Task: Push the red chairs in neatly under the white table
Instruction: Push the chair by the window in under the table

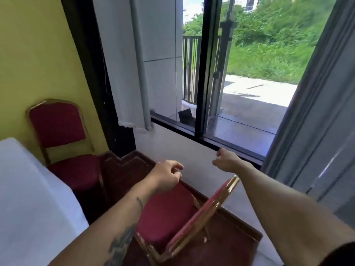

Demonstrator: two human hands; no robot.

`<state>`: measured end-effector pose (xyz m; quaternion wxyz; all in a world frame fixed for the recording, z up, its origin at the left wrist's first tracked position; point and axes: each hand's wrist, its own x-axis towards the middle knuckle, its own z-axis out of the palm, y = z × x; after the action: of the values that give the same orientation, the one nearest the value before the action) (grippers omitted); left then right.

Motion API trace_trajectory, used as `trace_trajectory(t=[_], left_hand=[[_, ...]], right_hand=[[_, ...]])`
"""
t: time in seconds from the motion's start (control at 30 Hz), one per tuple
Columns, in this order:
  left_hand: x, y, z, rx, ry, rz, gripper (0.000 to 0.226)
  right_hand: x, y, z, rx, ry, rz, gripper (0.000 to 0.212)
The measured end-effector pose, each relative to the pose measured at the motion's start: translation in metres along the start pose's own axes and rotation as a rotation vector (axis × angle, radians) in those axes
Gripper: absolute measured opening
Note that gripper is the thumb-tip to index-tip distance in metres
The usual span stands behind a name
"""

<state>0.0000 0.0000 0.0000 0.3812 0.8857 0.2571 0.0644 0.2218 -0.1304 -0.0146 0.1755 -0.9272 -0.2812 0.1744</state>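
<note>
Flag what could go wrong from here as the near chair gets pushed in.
Neither the left hand nor the right hand grips the near chair, so a push may skew it. Its backrest faces the window side wall, which it could scrape. The white tablecloth could snag.

1. The table fills the lower left.
2. 1 chair stands behind it, its back against the wall.
3. A 2nd chair stands right of the table, apart from it, its backrest toward the right.
4. The window lies behind the 2nd chair, with a curtain at its right.
5. Both hands hang above the 2nd chair, the left hand over the seat's far edge, the right hand beyond the backrest.
</note>
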Motion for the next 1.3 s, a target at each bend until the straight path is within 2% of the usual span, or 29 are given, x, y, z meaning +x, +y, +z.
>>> trace_trajectory(t=[0.07, 0.17, 0.23, 0.3, 0.4, 0.53, 0.63, 0.73, 0.83, 0.9, 0.97, 1.13, 1.3], left_hand=[[0.011, 0.013, 0.026, 0.039, -0.074, -0.025, 0.03], [0.014, 0.026, 0.063, 0.066, -0.271, -0.104, 0.04], [0.017, 0.032, 0.083, 0.093, -0.411, -0.146, 0.055], [0.016, 0.037, 0.102, 0.156, -0.521, -0.177, 0.06], [0.013, 0.038, 0.12, 0.32, -0.568, -0.231, 0.057], [0.009, 0.022, 0.127, 0.428, -0.62, -0.336, 0.058], [0.002, 0.004, 0.131, 0.439, -0.589, -0.333, 0.048], [-0.007, -0.01, 0.13, 0.42, -0.584, -0.338, 0.05], [-0.018, -0.025, 0.129, 0.387, -0.567, -0.327, 0.05], [-0.026, -0.034, 0.128, 0.389, -0.556, -0.316, 0.047], [-0.032, -0.042, 0.128, 0.381, -0.548, -0.299, 0.044], [-0.037, -0.051, 0.118, 0.367, -0.555, -0.257, 0.041], [-0.03, -0.058, 0.091, 0.4, -0.526, -0.251, 0.021]], right_hand=[[0.001, 0.019, 0.002, -0.037, -0.019, 0.064, 0.053], [0.001, 0.046, 0.015, -0.067, -0.093, 0.172, 0.057], [0.004, 0.061, 0.025, 0.0, -0.157, 0.241, 0.065], [0.005, 0.07, 0.038, 0.142, -0.225, 0.309, 0.075], [0.013, 0.079, 0.061, 0.387, -0.17, 0.386, 0.094], [0.024, 0.086, 0.073, 0.582, -0.107, 0.451, 0.103], [0.018, 0.081, 0.075, 0.72, -0.029, 0.507, 0.091], [0.004, 0.079, 0.079, 0.829, 0.025, 0.599, 0.08], [-0.024, 0.06, 0.082, 1.069, -0.082, 0.64, 0.042], [-0.039, 0.05, 0.088, 1.168, -0.104, 0.632, 0.028], [-0.048, 0.044, 0.094, 1.208, -0.05, 0.601, 0.023], [-0.047, 0.034, 0.1, 1.129, 0.055, 0.567, 0.046], [-0.036, 0.003, 0.096, 1.138, 0.045, 0.498, 0.026]])
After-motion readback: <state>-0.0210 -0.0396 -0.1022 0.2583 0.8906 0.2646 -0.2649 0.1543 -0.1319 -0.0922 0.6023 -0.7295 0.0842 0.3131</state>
